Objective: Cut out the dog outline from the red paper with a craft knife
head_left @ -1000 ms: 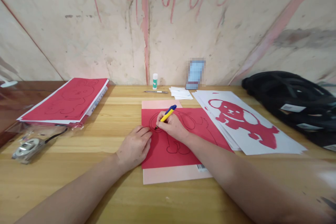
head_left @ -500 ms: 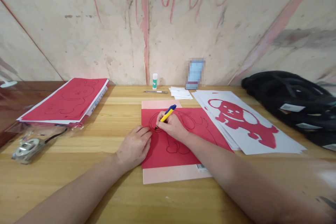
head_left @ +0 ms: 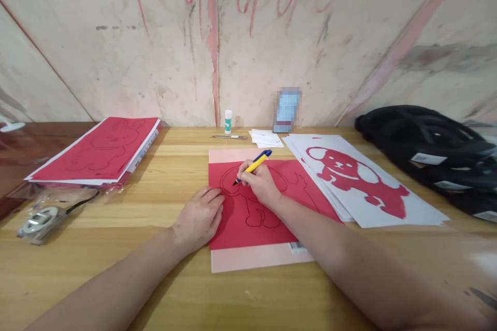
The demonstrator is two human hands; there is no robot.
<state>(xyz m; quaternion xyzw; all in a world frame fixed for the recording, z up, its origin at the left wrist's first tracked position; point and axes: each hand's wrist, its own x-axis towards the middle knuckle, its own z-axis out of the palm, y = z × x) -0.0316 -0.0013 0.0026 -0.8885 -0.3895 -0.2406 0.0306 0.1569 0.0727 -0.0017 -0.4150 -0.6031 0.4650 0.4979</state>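
Note:
My right hand (head_left: 261,184) is closed round a yellow and blue pen (head_left: 257,162), its tip down at the upper left of a red sheet of paper (head_left: 233,230). Black outlines of an animal with legs and a tail run over that sheet, partly covered by my right hand and forearm. My left hand (head_left: 200,215) lies at the sheet's left edge, touching it, fingers loosely bent and nothing in them. Under the red sheet, a pale pink pad or board (head_left: 252,261) shows at top and bottom.
To the right are white sheets (head_left: 373,165) with a red cut-out dog (head_left: 345,170), then a black bag (head_left: 419,139). A glue stick (head_left: 228,122), silver pen (head_left: 229,137), paper scraps (head_left: 266,138) and blurred phone-like object (head_left: 286,109) line the back. At left: red-topped stack (head_left: 97,145), bagged tape measure (head_left: 41,221).
My right hand has shifted slightly right and up with the pen, which now leans over more. My left hand stays where it was on the sheet's edge.

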